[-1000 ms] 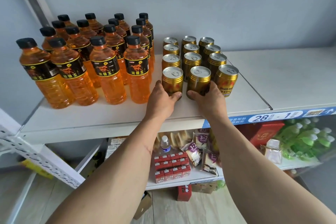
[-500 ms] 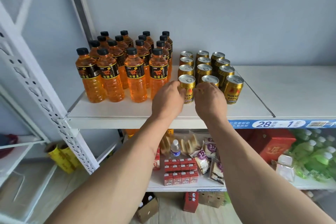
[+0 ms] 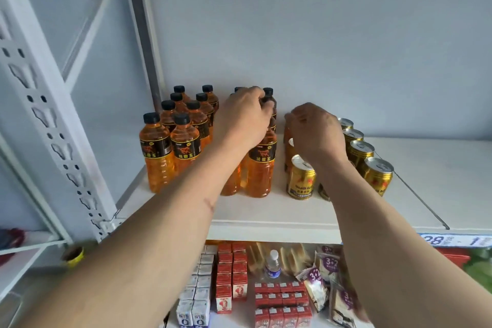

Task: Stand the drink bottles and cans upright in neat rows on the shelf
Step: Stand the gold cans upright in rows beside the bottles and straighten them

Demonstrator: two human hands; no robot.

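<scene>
Orange drink bottles (image 3: 183,146) with black caps stand upright in rows at the left of the white shelf (image 3: 266,218). My left hand (image 3: 243,117) reaches over the right-hand bottle row, its fingers curled round the cap of a rear bottle (image 3: 267,93). The front bottle of that row (image 3: 262,165) stands below my wrist. Gold cans (image 3: 300,181) stand upright in rows to the right of the bottles. My right hand (image 3: 315,133) hovers over the middle cans, back towards me with the fingers bent down. Its fingertips and the cans under it are hidden.
A perforated white upright (image 3: 53,125) rises at the left. The shelf board continues bare to the right (image 3: 439,168), above a blue price strip (image 3: 458,241). On the lower shelf are red cartons (image 3: 282,298), snack packs (image 3: 324,269) and a small water bottle (image 3: 273,266).
Both hands left the front cans and rose farther back. The left went onto the rear bottle caps, the right over the middle cans. The view pulled back and tilted up.
</scene>
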